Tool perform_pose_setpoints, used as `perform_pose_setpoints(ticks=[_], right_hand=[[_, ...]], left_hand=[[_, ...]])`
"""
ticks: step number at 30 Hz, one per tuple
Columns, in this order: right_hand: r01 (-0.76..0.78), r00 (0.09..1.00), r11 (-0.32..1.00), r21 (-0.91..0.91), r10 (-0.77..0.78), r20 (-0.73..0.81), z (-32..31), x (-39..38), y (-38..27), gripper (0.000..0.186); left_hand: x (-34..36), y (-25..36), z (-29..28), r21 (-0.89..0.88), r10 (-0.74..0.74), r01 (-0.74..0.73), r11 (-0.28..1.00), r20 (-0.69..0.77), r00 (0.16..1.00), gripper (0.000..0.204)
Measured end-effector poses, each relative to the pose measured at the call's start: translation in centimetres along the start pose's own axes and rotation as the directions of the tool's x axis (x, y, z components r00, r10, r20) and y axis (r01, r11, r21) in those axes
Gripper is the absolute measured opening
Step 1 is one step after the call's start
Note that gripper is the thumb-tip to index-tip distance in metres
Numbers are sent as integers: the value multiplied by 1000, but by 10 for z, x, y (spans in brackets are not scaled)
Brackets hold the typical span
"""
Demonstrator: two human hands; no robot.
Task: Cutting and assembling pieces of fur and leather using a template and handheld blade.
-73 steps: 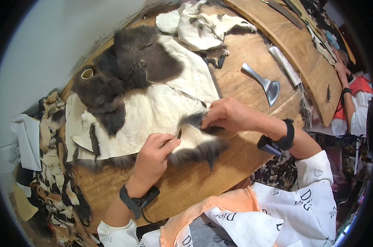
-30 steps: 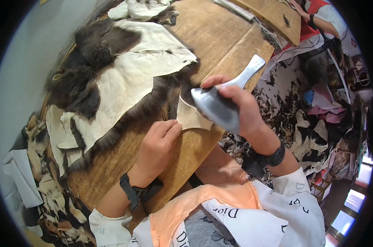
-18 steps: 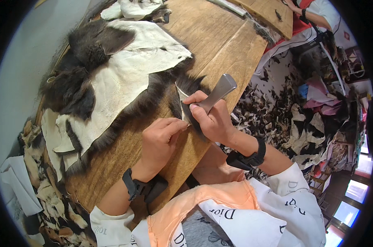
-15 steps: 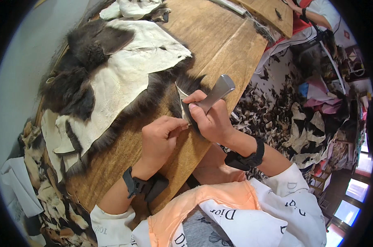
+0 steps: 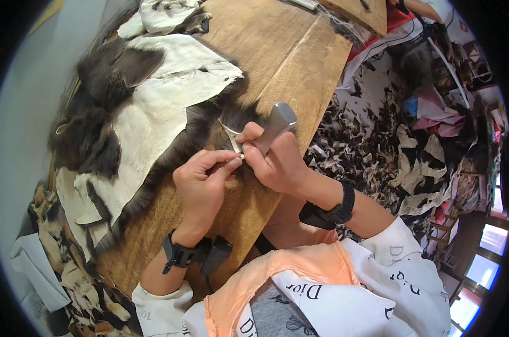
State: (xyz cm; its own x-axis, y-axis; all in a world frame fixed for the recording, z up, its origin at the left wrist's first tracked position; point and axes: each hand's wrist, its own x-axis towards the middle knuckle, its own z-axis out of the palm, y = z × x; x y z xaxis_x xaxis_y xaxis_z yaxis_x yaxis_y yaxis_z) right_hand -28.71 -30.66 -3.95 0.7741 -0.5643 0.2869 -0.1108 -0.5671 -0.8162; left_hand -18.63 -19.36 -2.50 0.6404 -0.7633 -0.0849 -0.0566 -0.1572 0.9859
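Pinching a pelt strip [image 5: 232, 137], left hand [image 5: 201, 185]; right hand [image 5: 277, 165] clamped on metal-handled knife [image 5: 274, 126]; wooden table [image 5: 299, 62]

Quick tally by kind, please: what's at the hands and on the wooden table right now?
Hands: 2, left hand, right hand
Metal-handled knife: 1, held in the right hand
Black wrist bands: 2, left band, right band
Large fur pelt on the wooden table: 1
Total: 6
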Motion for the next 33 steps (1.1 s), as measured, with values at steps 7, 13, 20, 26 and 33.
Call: perform_pose_setpoints(ticks=[7,13,20,26,33], right_hand=[[-48,999,998,51,48,3,5,13,7,9],[-197,980,957,215,201,4,-3,20,14,18],[-199,942,979,33,201,-268,-126,39,39,21],[83,991,864,-497,-124,-50,-150,61,86,13],[110,962,895,-432,14,274,-111,128,98,26]], left_hand=[[19,18,-24,-124,2,-11,992,-77,997,9],[42,55,-68,-132,347,-482,866,-536,770,12],[-2,28,7,456,291,-413,788,314,904,38],[-2,18,27,676,409,-539,503,363,837,12],[-21,15,20,653,-292,211,728,16,956,43]])
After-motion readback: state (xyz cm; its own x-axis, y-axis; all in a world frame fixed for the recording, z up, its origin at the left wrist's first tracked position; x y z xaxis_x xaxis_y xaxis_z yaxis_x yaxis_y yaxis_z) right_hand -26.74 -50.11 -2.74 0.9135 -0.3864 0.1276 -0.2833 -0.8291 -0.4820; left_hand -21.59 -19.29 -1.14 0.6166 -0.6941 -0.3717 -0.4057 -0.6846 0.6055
